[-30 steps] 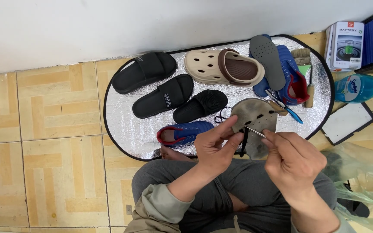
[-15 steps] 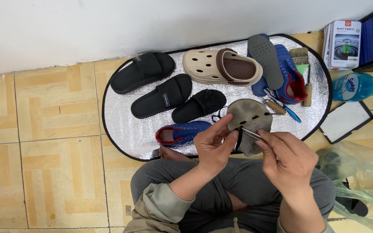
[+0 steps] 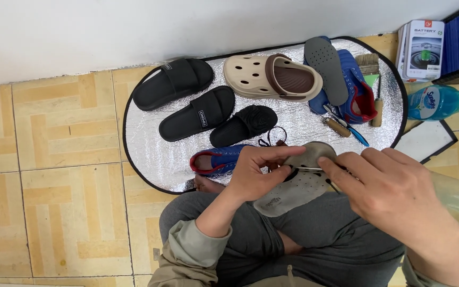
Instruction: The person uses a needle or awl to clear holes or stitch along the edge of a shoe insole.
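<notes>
Left hand (image 3: 258,172): fingers closed on the upper edge of a grey insole (image 3: 296,187), held over the lap, just below the mat.
Right hand (image 3: 394,191): fingers pinched on a thin tool (image 3: 310,169), perhaps a needle, touching the insole.
Silver mat (image 3: 150,154): three black slides (image 3: 197,112); one beige clog (image 3: 272,77); two blue shoes (image 3: 213,160); a second insole (image 3: 326,62); one brush (image 3: 372,79).
Floor: one blue bottle (image 3: 442,101).
</notes>
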